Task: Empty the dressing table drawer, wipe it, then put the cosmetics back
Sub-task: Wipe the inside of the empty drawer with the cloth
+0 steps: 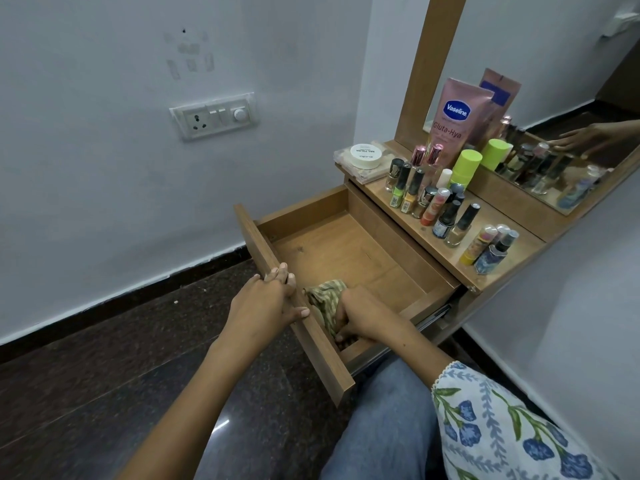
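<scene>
With the drawer [349, 251] emptied and cosmetics [446, 202] on the bench [512, 258] at 2 o'clock, the right hand [363, 317] grips a cloth [323, 296] wiping, the left hand [266, 299] clasps the drawer front [311, 334]; restocking remains.

drawer [346, 244]: open, emptied | cloth [325, 296]: inside, front | cosmetics [446, 202]: on shelf

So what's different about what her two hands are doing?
The left hand grips the drawer front from outside, fingers curled over its top edge. The right hand is down inside the drawer, holding the green checked cloth against the drawer's near corner. So the left hand holds wood and the right hand holds cloth. Both are bare, and both are at the drawer's near end.
</scene>
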Demonstrator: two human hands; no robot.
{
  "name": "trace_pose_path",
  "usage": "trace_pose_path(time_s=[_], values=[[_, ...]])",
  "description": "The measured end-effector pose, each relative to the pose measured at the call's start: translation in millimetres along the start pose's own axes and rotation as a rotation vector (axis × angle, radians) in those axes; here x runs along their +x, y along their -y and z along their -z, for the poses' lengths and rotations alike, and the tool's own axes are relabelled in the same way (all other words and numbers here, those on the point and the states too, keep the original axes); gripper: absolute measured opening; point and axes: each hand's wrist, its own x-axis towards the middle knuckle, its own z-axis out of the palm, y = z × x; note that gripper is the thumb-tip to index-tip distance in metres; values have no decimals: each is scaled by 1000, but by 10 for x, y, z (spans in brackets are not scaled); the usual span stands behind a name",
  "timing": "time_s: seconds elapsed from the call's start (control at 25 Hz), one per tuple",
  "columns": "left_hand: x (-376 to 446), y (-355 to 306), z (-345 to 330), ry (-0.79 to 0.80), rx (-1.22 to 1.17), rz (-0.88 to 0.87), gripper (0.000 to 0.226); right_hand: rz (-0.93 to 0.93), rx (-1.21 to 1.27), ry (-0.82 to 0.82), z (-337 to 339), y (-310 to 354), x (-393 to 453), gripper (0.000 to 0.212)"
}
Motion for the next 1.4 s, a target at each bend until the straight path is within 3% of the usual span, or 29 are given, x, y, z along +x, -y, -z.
trace_pose_path(time_s=[0.16,0.24,0.48,0.68,0.96,1.24,1.4], values=[[14,13,2,8,2,-10,70,-137,170,-131,126,33,4,52],[19,18,2,12,8,-4,70,-135,180,-128,52,24,10,58],[8,3,5,12,15,0,70,-128,-21,-101,-139,104,2,24],[6,29,-32,-12,-32,-14,69,-185,-25,-253,-89,53,-21,23],[20,31,-44,-8,-40,-5,70,-426,-141,-274,307,-531,-32,17],[34,-11,-3,7,15,4,71,-107,-134,-46,-45,-149,62,28],[28,-14,5,13,28,3,71,-66,-186,-136,-141,142,101,28]])
